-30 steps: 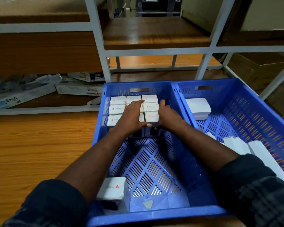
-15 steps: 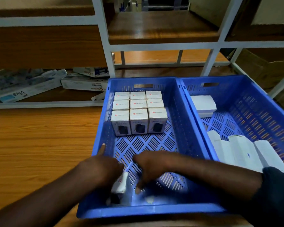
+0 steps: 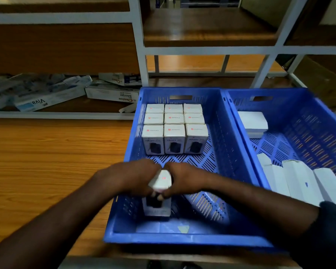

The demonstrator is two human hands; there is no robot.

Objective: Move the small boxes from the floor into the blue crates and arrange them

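Two blue crates stand side by side on the wooden floor. In the left crate [image 3: 227,152] several small white boxes [image 3: 175,129] stand upright in a tight block of three rows at the far end. Near the crate's front, my left hand [image 3: 130,177] and my right hand [image 3: 184,179] grip one more small white box [image 3: 161,181] from both sides; it is tilted and lifted a little. Another box [image 3: 157,208] seems to stand right below it, partly hidden by my fingers. The right crate [image 3: 308,121] holds a flat white box [image 3: 252,121] and several long white boxes [image 3: 299,181].
A white metal rack [image 3: 142,61] with wooden shelves rises behind the crates. On its lowest shelf at the left lie several long printed cartons [image 3: 52,96]. Bare wooden floor [image 3: 47,152] stretches to the left of the crates.
Both hands drew back from the arranged block to the crate's front. They closed on a small box there and raised it.
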